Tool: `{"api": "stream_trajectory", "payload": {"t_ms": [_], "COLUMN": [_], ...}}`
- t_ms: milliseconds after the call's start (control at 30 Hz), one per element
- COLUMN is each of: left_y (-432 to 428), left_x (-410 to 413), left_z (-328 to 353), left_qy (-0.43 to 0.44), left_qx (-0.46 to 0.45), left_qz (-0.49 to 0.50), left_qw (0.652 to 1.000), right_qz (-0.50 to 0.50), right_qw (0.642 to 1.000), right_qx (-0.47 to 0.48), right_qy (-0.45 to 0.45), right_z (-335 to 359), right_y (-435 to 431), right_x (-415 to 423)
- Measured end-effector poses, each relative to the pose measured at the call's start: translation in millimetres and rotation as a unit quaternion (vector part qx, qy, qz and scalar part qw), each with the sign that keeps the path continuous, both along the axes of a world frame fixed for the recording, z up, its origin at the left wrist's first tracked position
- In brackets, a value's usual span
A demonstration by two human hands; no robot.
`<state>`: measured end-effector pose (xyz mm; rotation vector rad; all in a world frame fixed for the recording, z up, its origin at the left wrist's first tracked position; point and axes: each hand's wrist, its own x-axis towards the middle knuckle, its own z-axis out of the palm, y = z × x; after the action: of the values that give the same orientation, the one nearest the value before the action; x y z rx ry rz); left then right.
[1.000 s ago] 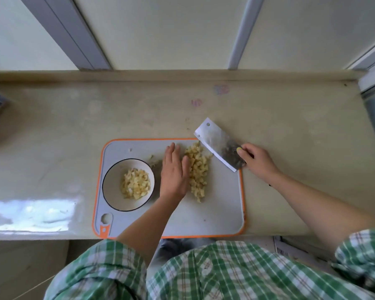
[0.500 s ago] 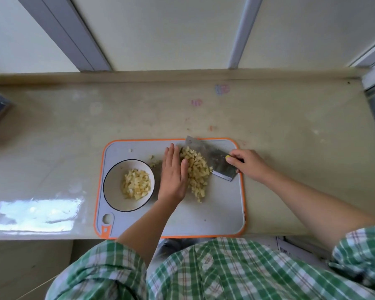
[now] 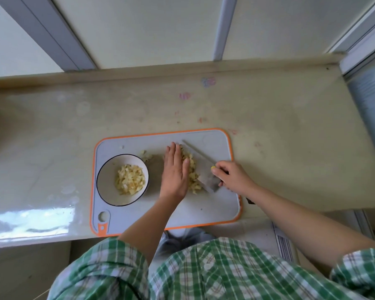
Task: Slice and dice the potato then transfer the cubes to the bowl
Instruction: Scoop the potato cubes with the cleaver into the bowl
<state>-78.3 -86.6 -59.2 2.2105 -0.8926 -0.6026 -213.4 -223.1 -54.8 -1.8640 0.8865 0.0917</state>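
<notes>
Left grip (image 3: pixel 174 169) flat, released, walling cubes (image 3: pixel 193 174); right grip (image 3: pixel 232 178) grasping cleaver (image 3: pixel 207 181), blade tilted against pile, likely to scoop toward bowl (image 3: pixel 107 180)

Beige counter (image 3: pixel 290 152), pink smudges (image 3: pixel 184 96), green plaid shirt (image 3: pixel 225 271)

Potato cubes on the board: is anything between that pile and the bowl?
Yes, the left hand: it rests open on the cutting board between the pile and the bowl, touching the pile's left side. The cleaver, held by the right hand, is on the pile's other side.
</notes>
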Motion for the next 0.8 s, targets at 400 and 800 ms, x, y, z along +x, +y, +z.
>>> {"api": "stream_trajectory", "payload": {"t_ms": [400, 800], "left_y": [33, 114], "left_x": [21, 57], "left_z": [53, 58], "left_qy": [-0.115, -0.153], "left_qx": [-0.106, -0.117], "left_qz": [0.015, 0.113], "left_qw": [0.988, 0.975], "right_qz": [-0.028, 0.065], "right_qw": [0.998, 0.997], "right_qx": [0.057, 0.042], "right_qy": [-0.023, 0.003], "right_z": [48, 90], "right_y": [5, 66], "right_x": [8, 49]}}
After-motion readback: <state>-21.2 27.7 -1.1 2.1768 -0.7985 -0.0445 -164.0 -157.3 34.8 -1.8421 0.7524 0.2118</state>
